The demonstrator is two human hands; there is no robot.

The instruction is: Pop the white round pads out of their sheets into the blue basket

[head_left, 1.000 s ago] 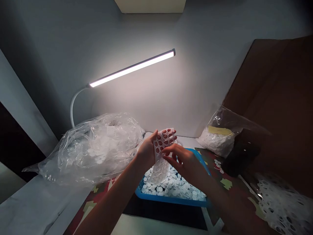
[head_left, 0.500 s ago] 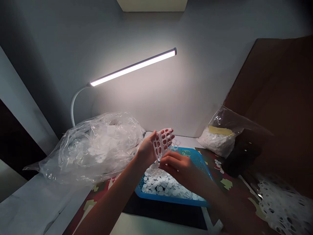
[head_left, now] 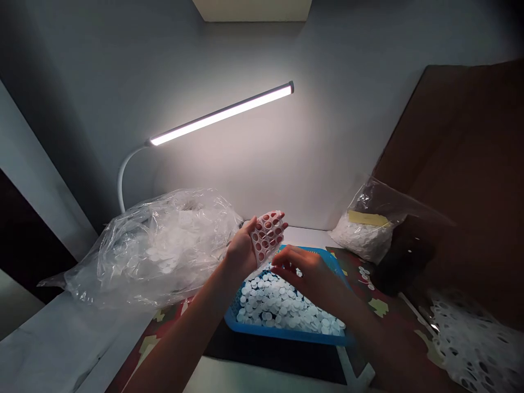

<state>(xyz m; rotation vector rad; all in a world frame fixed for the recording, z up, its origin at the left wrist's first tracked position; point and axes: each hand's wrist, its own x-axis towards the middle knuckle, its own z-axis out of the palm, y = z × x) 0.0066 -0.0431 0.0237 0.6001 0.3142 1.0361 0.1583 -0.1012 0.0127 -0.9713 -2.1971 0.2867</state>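
Note:
Across the palm and fingers of my left hand (head_left: 242,252) lies a white sheet with round holes (head_left: 268,234), held up above the back of a blue plastic basket (head_left: 286,332). Skin shows through its holes. Small white discs (head_left: 282,305) fill the basket in a loose heap. My right hand (head_left: 305,267) hovers over the basket just right of the sheet, its fingers curved and apart, with nothing visible in them. A small gap separates its fingertips from the sheet.
A large clear plastic bag (head_left: 176,245) of white pieces lies left. Back right stands a clear bag (head_left: 364,234) with a yellow label. Perforated white scraps (head_left: 475,344) pile up at the right edge. A lit lamp (head_left: 223,113) hangs above, and a black mat (head_left: 274,357) lies in front.
My right fingers have come away from the sheet's lower edge and spread apart. My left hand with the sheet has shifted slightly left, and the strip hanging beneath it no longer shows.

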